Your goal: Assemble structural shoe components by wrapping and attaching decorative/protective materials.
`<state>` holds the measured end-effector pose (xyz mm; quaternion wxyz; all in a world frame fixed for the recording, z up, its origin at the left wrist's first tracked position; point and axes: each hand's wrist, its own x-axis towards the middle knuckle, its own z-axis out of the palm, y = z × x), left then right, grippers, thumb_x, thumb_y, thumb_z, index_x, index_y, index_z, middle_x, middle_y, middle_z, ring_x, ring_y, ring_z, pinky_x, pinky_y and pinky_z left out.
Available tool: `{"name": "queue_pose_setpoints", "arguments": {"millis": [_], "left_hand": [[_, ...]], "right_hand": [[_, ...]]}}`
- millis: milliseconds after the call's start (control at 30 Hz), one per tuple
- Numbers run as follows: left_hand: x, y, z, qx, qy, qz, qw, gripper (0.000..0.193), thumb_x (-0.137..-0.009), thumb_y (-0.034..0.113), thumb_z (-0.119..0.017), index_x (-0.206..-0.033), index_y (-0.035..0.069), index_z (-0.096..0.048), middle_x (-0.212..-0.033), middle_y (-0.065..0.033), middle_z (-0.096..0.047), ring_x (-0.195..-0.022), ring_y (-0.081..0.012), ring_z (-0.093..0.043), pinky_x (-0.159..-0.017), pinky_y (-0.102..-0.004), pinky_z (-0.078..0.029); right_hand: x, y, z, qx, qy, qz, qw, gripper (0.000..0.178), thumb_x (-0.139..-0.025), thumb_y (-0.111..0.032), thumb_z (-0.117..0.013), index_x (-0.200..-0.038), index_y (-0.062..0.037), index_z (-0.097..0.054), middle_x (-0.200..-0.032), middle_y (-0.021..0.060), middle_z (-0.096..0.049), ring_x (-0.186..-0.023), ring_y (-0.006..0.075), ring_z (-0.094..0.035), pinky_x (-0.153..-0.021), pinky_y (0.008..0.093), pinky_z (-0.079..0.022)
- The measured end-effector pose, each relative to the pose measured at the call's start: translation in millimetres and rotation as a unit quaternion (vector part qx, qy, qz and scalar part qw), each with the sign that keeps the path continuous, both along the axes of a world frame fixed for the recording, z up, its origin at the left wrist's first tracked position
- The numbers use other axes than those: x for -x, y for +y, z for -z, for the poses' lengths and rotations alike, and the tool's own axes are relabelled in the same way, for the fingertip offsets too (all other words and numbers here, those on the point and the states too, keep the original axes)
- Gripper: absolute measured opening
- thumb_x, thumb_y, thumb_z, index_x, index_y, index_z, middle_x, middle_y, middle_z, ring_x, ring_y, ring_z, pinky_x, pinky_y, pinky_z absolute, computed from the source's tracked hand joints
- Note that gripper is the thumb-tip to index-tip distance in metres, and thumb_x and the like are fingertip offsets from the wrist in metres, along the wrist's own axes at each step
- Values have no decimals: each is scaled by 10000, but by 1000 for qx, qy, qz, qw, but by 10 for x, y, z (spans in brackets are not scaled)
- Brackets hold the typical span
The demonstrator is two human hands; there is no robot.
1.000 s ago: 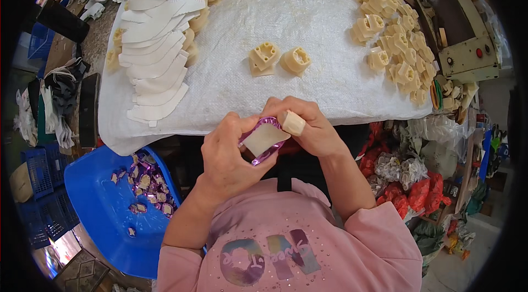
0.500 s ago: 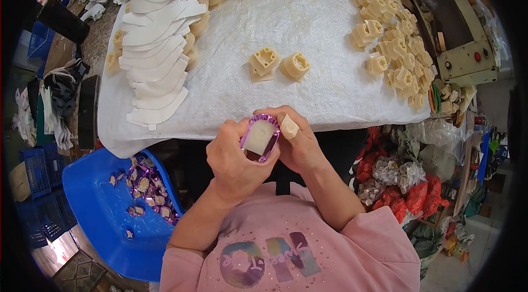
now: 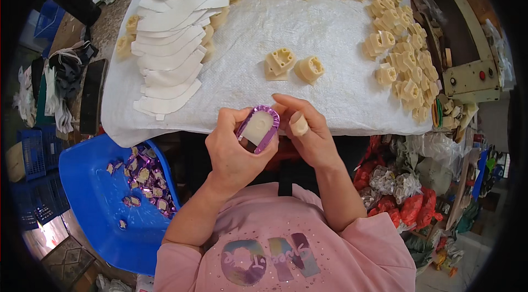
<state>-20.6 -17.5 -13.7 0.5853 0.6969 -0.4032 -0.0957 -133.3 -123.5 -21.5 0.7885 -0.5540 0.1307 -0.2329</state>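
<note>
My left hand (image 3: 234,141) is closed around a small rounded piece (image 3: 258,126) with a cream, flat face and a shiny purple covering gathered in pleats round its rim. It looks like a covered shoe heel and is held above my lap at the table's near edge. My right hand (image 3: 311,132) is beside its right rim, fingers stretched out and apart. A cream band (image 3: 298,124) wraps one of its digits. Whether its fingertips touch the rim I cannot tell. Beyond the hands, two bare cream moulded blocks (image 3: 280,62) with holes in their tops stand on the white-covered table (image 3: 236,72).
White curved sheets (image 3: 173,58) lie overlapped along the table's left side. Many cream blocks (image 3: 407,61) crowd the right and far edges. A blue tub (image 3: 104,204) at lower left holds several purple-covered pieces (image 3: 148,179). Red and clear bags (image 3: 407,201) are heaped at right.
My right hand has loosened from the purple-covered piece, its fingers now stretched more apart. The left hand still holds the piece, slightly turned. The whole view has shifted a little.
</note>
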Motion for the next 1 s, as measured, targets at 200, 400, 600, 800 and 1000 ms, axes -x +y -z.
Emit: {"name": "queue_pose_setpoints", "arguments": {"millis": [200, 400, 600, 800, 1000], "left_hand": [[-90, 121, -107, -2, 354, 167, 920, 308, -741, 156, -727, -928, 9, -531, -800, -105, -608, -728, -74, -570, -647, -233, -467], [-229, 196, -21, 32, 160, 122, 979, 231, -805, 167, -711, -886, -2, -576, -739, -34, -516, -666, -59, -457, -585, -215, -378], [-369, 430, -89, 63, 263, 142, 952, 147, -845, 93, -661, -894, -11, -571, -797, -6, -523, -702, -53, -464, -612, -201, -379], [-743, 1010, 171, -35, 34, -114, 992, 178, -820, 21, -585, -992, -24, -584, -855, -82, -571, -782, -161, -559, -718, -269, -443], [-951, 1831, 577, -200, -114, -282, 932, 246, -775, 21, -602, -1019, 2, -599, -877, -126, -562, -836, -287, -536, -779, -367, -425]], "right_hand": [[-77, -31, -47, 105, -38, -71, 991, 366, -929, -279, -540, -1193, -28, -510, -1152, 88, -449, -1016, 172, -471, -894, 323, -403], [-250, 39, -143, 324, 43, 31, 944, 268, -833, -234, -637, -974, -34, -526, -916, 110, -495, -852, 263, -471, -764, 340, -400], [-501, 123, -306, 445, 32, 24, 895, 256, -765, -178, -670, -909, -31, -517, -805, 117, -493, -752, 309, -438, -688, 372, -381], [-979, -47, -337, 469, 15, 59, 881, 242, -757, -119, -671, -974, -59, -581, -860, 102, -530, -819, 300, -476, -725, 376, -401], [-1327, -7, -369, 623, 52, 86, 776, 244, -736, -61, -667, -976, -75, -628, -960, 69, -526, -932, 271, -447, -823, 393, -341]]}}
